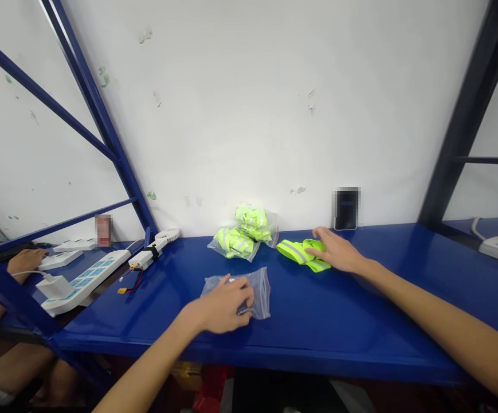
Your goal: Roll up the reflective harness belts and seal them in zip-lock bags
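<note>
Our left hand (227, 304) lies on a clear zip bag (261, 287) near the front of the blue table (360, 321), its fingers curled down over the plastic; we cannot tell whether they grip it or merely press on it. Our right hand (337, 250) is open, thumb and fingers parted at the right end of a fluorescent yellow reflective strap (292, 250), which lies in loops on the table, farther back and to the right of the bag. Just left of the strap, against the wall (249, 115), we see two filled clear bags (234, 244) of similar yellow reflective material, one leaning on the other. Toward the back right, a dark, pixelated object (346, 209) stands upright by the wall. At the table's left end we have a white fan (168, 234) and, just beside it, a white block (143, 259) with a black band around it and red and black wires running to a yellow connector (122, 291). Farther left, past the blue frame post, are a white power strip (98, 275) and another person's hand (25, 261).
</note>
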Motion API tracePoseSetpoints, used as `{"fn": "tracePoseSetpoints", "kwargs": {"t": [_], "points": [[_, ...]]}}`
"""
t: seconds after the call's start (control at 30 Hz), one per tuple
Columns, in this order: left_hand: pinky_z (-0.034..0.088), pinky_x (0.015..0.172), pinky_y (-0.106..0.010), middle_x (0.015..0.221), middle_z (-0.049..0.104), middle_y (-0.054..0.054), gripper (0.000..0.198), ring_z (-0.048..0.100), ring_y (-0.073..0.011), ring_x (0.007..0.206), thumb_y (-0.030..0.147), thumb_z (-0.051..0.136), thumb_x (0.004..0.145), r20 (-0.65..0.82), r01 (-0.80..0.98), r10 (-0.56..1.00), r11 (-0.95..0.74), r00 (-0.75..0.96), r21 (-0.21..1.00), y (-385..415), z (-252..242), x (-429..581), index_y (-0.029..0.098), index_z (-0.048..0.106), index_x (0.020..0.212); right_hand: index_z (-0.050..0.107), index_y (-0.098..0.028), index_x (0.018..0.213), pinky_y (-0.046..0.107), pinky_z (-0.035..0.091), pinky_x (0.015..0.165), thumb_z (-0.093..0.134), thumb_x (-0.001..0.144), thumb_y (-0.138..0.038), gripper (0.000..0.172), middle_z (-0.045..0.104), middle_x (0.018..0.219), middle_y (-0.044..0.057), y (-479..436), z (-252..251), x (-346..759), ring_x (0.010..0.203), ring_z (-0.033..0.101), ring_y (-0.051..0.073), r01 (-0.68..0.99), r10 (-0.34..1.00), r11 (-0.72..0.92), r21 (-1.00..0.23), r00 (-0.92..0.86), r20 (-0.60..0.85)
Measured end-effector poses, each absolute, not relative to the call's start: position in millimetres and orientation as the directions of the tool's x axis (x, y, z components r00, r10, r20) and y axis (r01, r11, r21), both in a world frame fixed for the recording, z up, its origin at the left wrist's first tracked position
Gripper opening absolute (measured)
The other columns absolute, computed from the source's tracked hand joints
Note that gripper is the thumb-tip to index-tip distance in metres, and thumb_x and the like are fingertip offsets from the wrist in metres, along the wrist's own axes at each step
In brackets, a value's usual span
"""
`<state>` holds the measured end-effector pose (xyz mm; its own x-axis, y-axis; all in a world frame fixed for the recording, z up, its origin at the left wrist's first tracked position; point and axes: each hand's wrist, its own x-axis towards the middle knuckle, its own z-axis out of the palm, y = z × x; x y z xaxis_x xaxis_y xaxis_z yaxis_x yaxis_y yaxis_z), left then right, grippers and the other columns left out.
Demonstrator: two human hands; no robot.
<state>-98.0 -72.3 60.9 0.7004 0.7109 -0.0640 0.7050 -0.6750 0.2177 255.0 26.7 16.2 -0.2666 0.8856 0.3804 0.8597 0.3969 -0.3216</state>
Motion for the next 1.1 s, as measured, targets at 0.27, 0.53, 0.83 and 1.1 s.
{"fn": "tracePoseSetpoints", "kwargs": {"t": [0.27, 0.53, 0.83, 1.1], "points": [[0.041, 0.064, -0.029, 0.076, 0.064, -0.002, 0.014, 0.056, -0.0175, 0.066, 0.026, 0.048, 0.082, 0.149, 0.605, 0.685, -0.709, 0.713, 0.363, -12.1, 87.3, -64.5, 0.02, 0.06, 0.079, 0.044, -0.03, 0.136, 0.041, 0.042, 0.087, 0.059, 0.078, -0.04, 0.061, 0.059, 0.126, 0.006, 23.7, 19.1, 249.6, 0.106, 0.052, 0.031, 0.755, 0.862, 0.506, -0.417, -0.448, 0.236], [0.045, 0.086, -0.031, 0.105, 0.057, -0.008, 0.029, 0.055, -0.0173, 0.094, 0.011, 0.034, 0.088, 0.472, 0.383, 0.479, -0.877, 0.74, 0.29, 24.4, 34.1, 1.6, 0.019, 0.058, 0.101, 0.051, -0.024, 0.122, 0.039, 0.042, 0.085, 0.059, 0.077, -0.038, 0.048, 0.065, 0.11, 0.007, 21.1, 9.1, 224.9, 0.099, 0.056, 0.028, 0.764, 0.875, 0.447, -0.466, -0.264, 0.407], [0.047, 0.089, -0.032, 0.1, 0.061, -0.006, 0.012, 0.06, -0.0185, 0.098, 0.012, 0.054, 0.079, 0.551, 0.328, 0.45, -0.892, 0.703, 0.31, 27.7, 14.9, -9.1, 0.019, 0.06, 0.087, 0.046, -0.026, 0.136, 0.039, 0.044, 0.09, 0.064, 0.069, -0.027, 0.069, 0.057, 0.128, 0.007, 16.6, 27.4, 247.1, 0.109, 0.056, 0.029, 0.579, 0.799, 0.579, -0.575, -0.544, 0.257], [0.048, 0.095, -0.036, 0.113, 0.056, -0.01, 0.025, 0.057, -0.0229, 0.108, 0.023, 0.062, 0.075, 0.588, 0.352, 0.43, -0.902, 0.685, 0.25, 20.1, 13.7, -6.5, 0.02, 0.059, 0.1, 0.052, -0.023, 0.126, 0.036, 0.047, 0.081, 0.061, 0.067, -0.023, 0.06, 0.063, 0.114, 0.005, 20.6, 16.6, 241.5, 0.093, 0.06, 0.025, 0.5, 0.841, 0.531, -0.684, -0.41, 0.353]]}}
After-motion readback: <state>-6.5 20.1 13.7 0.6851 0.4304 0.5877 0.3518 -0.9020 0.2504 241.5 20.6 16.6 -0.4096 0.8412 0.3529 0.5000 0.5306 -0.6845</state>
